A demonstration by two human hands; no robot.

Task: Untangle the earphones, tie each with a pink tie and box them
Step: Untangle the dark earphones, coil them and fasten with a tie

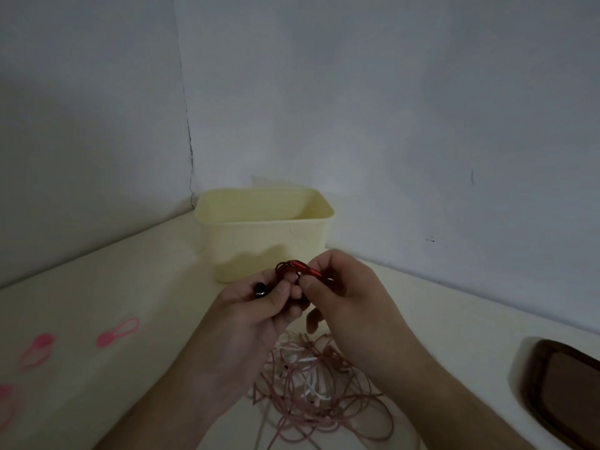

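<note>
Red earphone cord (293,269), coiled, just before cream box (264,232) | our left hand (256,306) and right hand (341,287) both pinch it | thin, limp, springy, we judge: grip coil's middle | pink ties (118,332) lie left of box

counts on the table top

two hands: left hand (250,306) and right hand (344,293); one coil of red earphone cable (293,269) between them; one pale yellow box (264,232); three pink ties, one (117,332), a second (37,349), a third (6,401) cut by the frame edge; one heap of tangled pink and white cables (311,391), number of earphone sets in it not countable; one dark brown tray (565,381).
</note>
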